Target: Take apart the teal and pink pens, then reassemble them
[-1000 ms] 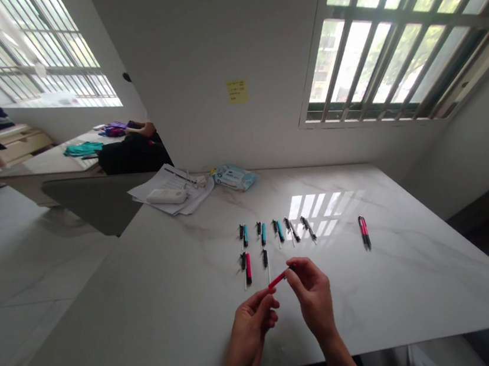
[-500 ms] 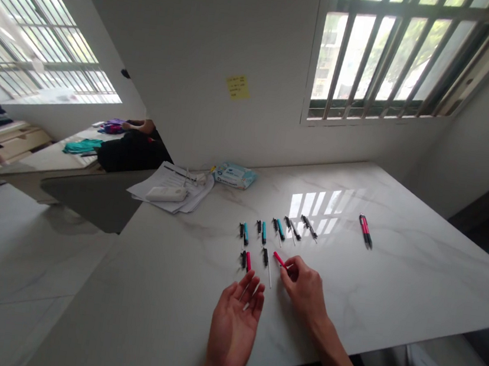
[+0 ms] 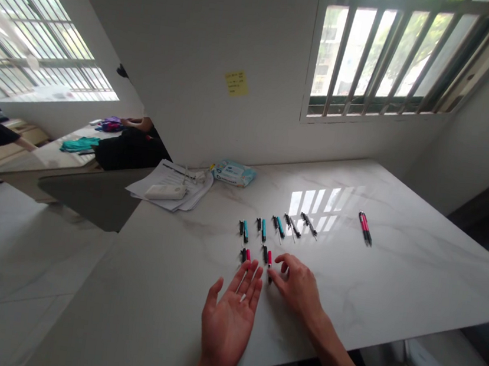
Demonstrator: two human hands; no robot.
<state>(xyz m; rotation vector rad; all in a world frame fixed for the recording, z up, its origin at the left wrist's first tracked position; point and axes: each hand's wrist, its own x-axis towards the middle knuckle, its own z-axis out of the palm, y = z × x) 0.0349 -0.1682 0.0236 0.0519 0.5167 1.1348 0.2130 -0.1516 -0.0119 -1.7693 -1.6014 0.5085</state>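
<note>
My left hand (image 3: 230, 321) is palm up over the near part of the table, fingers stretched out. A small pale piece (image 3: 243, 297) shows at the base of its fingers; its kind is too small to tell. My right hand (image 3: 297, 281) is just right of a red pen barrel (image 3: 269, 258), thumb and forefinger apart, the thumb at its dark lower end. Whether the thumb touches it I cannot tell. Left of the barrel lies a black pen part (image 3: 265, 254). Another red barrel (image 3: 248, 256) with a black part (image 3: 243, 255) sits beyond my left fingertips, partly covered.
Behind, a row of taken-apart pens has blue barrels (image 3: 264, 230) and grey ones (image 3: 309, 223). Two red-and-black pens (image 3: 365, 228) lie at the right. A wipes pack (image 3: 233, 173) and papers (image 3: 199, 192) with a white power strip (image 3: 165, 191) are at the back left.
My right hand has moved left and laid the red barrel beside the black part, and its fingers have parted. My left hand has opened wider and shifted slightly left.
</note>
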